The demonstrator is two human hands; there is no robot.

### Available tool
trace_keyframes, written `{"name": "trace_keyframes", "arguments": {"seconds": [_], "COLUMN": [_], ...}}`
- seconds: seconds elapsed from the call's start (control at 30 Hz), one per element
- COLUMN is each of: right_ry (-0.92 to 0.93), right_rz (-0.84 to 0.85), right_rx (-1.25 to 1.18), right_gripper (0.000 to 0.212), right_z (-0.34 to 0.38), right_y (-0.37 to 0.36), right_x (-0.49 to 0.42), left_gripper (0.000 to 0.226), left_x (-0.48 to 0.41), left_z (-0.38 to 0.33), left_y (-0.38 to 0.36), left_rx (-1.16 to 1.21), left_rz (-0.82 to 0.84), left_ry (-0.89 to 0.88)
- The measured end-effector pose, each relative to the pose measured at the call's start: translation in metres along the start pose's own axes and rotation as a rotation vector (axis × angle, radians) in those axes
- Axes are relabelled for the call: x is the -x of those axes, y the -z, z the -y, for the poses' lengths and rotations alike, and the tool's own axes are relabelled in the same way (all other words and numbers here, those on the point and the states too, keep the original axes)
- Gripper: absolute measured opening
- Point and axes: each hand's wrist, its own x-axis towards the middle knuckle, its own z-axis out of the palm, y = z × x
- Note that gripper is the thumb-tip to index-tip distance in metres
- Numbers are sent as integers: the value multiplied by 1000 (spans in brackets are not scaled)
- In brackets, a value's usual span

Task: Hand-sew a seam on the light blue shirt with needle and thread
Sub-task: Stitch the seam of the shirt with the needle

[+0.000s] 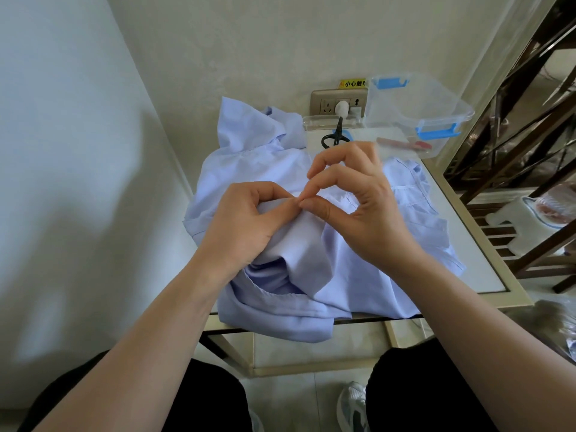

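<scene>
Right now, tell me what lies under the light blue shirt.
The white table carries the light blue shirt, whose front hem overhangs the edge. Whatever else lies beneath the cloth is hidden.

A plain light blue shirt [358, 275], unpatterned and stitched in the same blue, lies on a white tabletop [486, 272] edged in pale gold. Behind it are black scissors [336, 137] and a clear plastic box [402, 104] with bright blue latches [436, 132]. On the cream wall [249, 42], a champagne-coloured socket plate [321, 102] holds a white plug [342, 107] beneath a yellow sticker [353, 83] with black characters. The person's trousers [420, 394] are black; the shoe [352, 400] is white and grey.
</scene>
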Motion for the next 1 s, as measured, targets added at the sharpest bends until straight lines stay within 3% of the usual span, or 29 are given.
{"name": "trace_keyframes", "arguments": {"seconds": [0.17,0.37,0.43,0.57,0.63,0.7,0.8,0.87,1.0], "right_ry": [77,-335,-411,-496,-565,-610,-645,-677,-641], "right_rz": [62,381,593,1351,1458,1239,622,333,147], "right_rx": [-40,-748,-916,-1058,-1085,-1033,-811,-649,-408], "right_gripper": [4,4,2,5,7,2,10,11,15], "right_z": [6,13,14,19,20,18,15,16,19], "right_y": [-2,13,24,38,40,40,28,15,-4], "right_x": [3,4,1,3,5,4,-1,-1,3], "left_gripper": [17,14,14,15,15,14,14,15,15], "left_x": [0,-3,-3,-4,-4,-3,-2,-2,0], "left_z": [0,7,7,7,8,8,6,6,5], "left_y": [-1,2,3,4,4,4,3,4,3], "left_rx": [-32,-13,-13,31,48,63,55,46,66], "left_rz": [-49,-89,-104,-140,-152,-151,-145,-150,-117], "left_ry": [15,-14,-14,-29,-34,-42,-68,-79,-95]}}
